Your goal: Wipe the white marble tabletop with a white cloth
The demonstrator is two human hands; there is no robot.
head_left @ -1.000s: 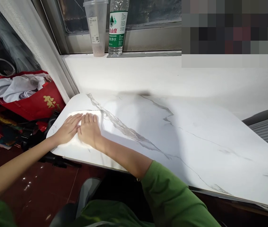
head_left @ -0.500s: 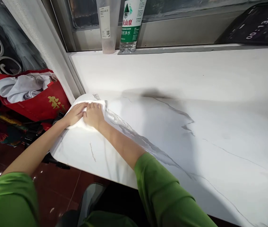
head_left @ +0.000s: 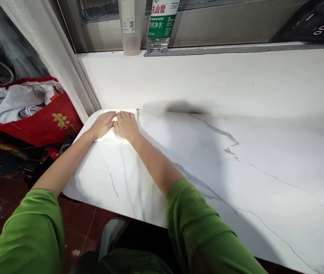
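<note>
Both my hands are at the far left corner of a white marble-patterned table (head_left: pixel 156 198), pressing down on a white cloth (head_left: pixel 109 134). My left hand (head_left: pixel 102 125) grips the cloth's left part, fingers pointing away to the right. My right hand (head_left: pixel 126 125) is beside it, fingers bent over the cloth and its thumb near the left fingertips. The cloth lies flat against the tabletop, its right edge close to the wall side. Most of its middle is hidden under the hands.
On the ledge behind the table stand a translucent plastic cup (head_left: pixel 131 42) and a water bottle (head_left: pixel 162 32). A red bag (head_left: pixel 40 123) with pale fabric inside is left of the table. A white curtain (head_left: pixel 44 49) hangs at the back left corner. A dark printed object (head_left: pixel 316 26) leans at the upper right.
Both hands and the cloth have slid right and away from me, along the table's back edge. The camera view has shifted slightly too.
</note>
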